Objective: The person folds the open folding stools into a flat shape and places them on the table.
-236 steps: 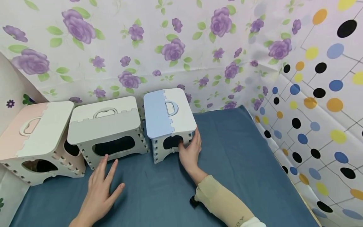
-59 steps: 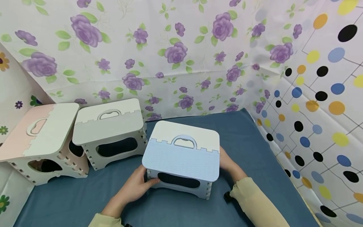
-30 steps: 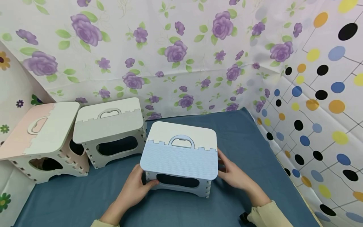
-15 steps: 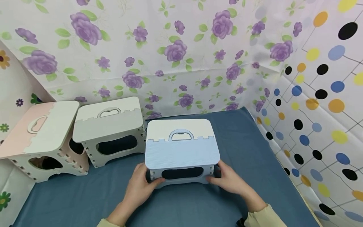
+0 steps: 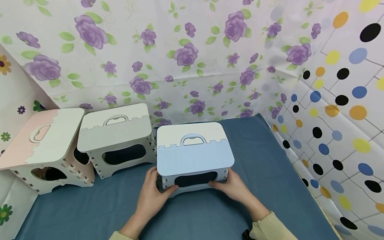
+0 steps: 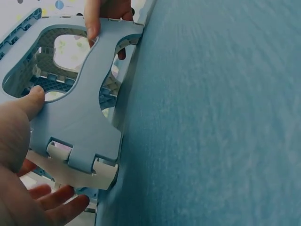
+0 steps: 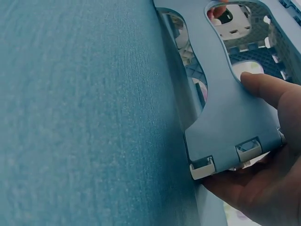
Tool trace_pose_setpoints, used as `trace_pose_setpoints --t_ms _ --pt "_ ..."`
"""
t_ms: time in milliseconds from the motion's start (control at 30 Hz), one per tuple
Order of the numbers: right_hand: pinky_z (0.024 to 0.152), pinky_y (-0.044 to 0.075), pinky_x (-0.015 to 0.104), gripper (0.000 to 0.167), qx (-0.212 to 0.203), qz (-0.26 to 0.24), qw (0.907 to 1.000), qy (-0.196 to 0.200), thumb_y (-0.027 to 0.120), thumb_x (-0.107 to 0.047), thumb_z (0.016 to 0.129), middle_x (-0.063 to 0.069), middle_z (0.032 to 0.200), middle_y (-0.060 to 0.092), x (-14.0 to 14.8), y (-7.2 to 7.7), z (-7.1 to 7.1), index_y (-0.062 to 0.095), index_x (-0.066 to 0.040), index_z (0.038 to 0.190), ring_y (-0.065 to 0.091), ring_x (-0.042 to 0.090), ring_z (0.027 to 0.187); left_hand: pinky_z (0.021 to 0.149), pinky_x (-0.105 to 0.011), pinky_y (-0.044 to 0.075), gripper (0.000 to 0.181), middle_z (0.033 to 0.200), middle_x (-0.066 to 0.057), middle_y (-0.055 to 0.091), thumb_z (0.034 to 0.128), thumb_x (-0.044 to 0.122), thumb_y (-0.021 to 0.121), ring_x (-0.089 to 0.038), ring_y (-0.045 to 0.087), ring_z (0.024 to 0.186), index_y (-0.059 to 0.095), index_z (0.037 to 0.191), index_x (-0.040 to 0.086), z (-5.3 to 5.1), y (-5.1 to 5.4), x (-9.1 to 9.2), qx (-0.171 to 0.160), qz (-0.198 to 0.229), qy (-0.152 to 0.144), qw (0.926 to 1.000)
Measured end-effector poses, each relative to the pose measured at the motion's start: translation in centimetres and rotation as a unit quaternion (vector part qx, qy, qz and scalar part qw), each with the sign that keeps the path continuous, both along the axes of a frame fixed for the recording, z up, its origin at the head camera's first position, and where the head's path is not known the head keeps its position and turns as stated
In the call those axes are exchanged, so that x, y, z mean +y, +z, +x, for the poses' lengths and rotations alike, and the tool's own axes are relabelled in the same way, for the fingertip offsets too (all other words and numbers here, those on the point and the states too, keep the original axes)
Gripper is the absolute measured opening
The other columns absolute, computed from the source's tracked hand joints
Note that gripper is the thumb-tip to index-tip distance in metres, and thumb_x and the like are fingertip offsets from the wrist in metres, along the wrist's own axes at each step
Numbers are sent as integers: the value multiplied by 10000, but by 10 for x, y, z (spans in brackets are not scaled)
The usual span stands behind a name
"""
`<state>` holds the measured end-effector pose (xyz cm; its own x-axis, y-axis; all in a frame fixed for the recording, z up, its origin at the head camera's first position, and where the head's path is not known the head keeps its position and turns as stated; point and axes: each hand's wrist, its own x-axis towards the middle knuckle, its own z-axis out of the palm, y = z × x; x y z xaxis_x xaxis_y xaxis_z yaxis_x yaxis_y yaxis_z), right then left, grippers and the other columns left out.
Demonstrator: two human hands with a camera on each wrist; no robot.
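In the head view a blue-and-white folding step stool (image 5: pixel 195 156) stands upright, its long blue side facing me and its arched handle lying on top. My left hand (image 5: pixel 153 196) grips its left front corner, with the thumb (image 6: pixel 34 101) on the front panel (image 6: pixel 77 117) beside the opening and the other fingers round the end. At the opposite corner my right hand (image 5: pixel 235 186) holds it the same way, the thumb (image 7: pixel 263 87) pressing by the opening's edge. Its other fingers are partly hidden behind the end panel in the right wrist view.
Just left of the blue stool stands a grey-and-white folding stool (image 5: pixel 115 128), almost touching it. Beyond that is a pink-and-white one (image 5: pixel 57 133) at the left wall. Blue cloth (image 5: pixel 288 206) covers the surface; a flowered curtain (image 5: pixel 186 56) hangs behind and a dotted one (image 5: pixel 339 100) right.
The blue stool, earlier end-on near the back curtain, has been turned broadside. Over the last second it has straightened and slid slightly back and right; the right hand has moved round to its front corner.
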<state>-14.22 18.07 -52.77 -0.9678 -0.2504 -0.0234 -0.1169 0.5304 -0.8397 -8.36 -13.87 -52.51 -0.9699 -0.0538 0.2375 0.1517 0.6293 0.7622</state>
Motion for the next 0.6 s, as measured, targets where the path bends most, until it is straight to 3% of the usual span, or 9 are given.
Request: trace_pose_setpoints --t_ms 133,400,500,600 --pt "1026 496 606 878 -160 42 9998 -81 919 -337 873 191 1470 604 -2 -1 0 467 -59 1572 595 358 1319 1018 -548 533 902 1605 -178 380 845 340 957 -348 544 1313 467 1567 115 1 1 0 -302 282 36 9991" --pt "1002 510 559 811 -264 54 9994 -234 909 -357 884 151 1423 643 -4 -1 4 515 -70 1532 626 305 1264 1022 -559 535 1000 1589 -201 507 801 381 981 -364 602 1344 482 1594 33 2 1 4 2 92 44 9999" --pt "999 518 542 770 -235 95 9992 -300 901 -365 892 129 1407 658 -5 -3 6 538 -85 1511 636 279 1253 971 -511 566 909 1526 -162 590 793 377 988 -304 661 1274 568 1535 61 2 0 7 -10 33 105 9999" --pt "1002 518 531 738 -244 85 9991 -343 895 -371 899 111 1394 668 -6 -6 7 554 -105 1497 641 259 1243 796 -397 592 738 1333 -103 719 802 374 982 -188 728 1030 659 1413 113 2 0 10 -127 50 174 9998"
